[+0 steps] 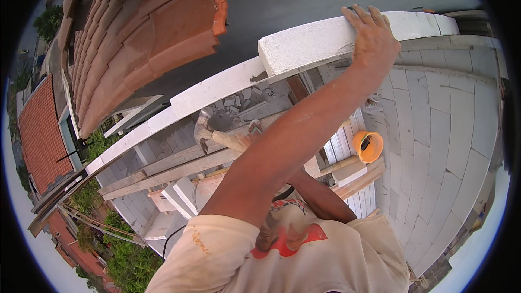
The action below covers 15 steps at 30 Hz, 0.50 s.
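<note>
White block (325, 40) under right hand (373, 38), orange bucket (368, 146) below.

White block (325, 40), atop wall, level

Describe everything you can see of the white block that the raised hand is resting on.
The white block is a long, rectangular masonry block, apparently aerated concrete, with a rough, chalky surface and a chipped near end. It lies flat as the top course of a white block wall, overhanging the lower course at its left end. The right hand lies palm down over its top edge, fingers spread. The far end runs toward the picture's right rim.
</note>
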Motion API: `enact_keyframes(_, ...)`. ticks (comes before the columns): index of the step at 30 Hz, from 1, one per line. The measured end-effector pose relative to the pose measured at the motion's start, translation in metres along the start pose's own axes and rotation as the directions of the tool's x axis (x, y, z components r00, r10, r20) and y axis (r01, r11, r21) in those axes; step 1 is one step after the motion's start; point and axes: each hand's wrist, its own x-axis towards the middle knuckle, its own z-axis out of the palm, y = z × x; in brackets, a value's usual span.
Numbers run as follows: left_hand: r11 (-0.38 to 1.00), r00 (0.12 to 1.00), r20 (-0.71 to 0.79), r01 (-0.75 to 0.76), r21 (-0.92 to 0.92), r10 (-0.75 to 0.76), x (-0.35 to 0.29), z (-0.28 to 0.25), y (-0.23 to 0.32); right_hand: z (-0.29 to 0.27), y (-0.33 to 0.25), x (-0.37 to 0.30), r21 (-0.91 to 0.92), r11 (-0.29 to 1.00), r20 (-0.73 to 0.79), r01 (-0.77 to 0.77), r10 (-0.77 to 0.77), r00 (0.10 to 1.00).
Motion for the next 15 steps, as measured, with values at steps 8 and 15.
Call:
enact_keyframes(8, 0.999, 0.999, 0.022, -0.031, -0.011, 0.031, 0.001, 0.0, 0.0, 0.013, 0.021, 0.028, -0.05, 0.999, -0.042, -0.014, 0.011, 0.999)
enact_keyframes(15, 0.999, 1.0, -0.012, 0.0, -0.051, -0.001, 0.005, 0.002, 0.004, 0.016, 0.041, 0.036, 0.208, 0.962, -0.263, 0.178, -0.121, 0.957)
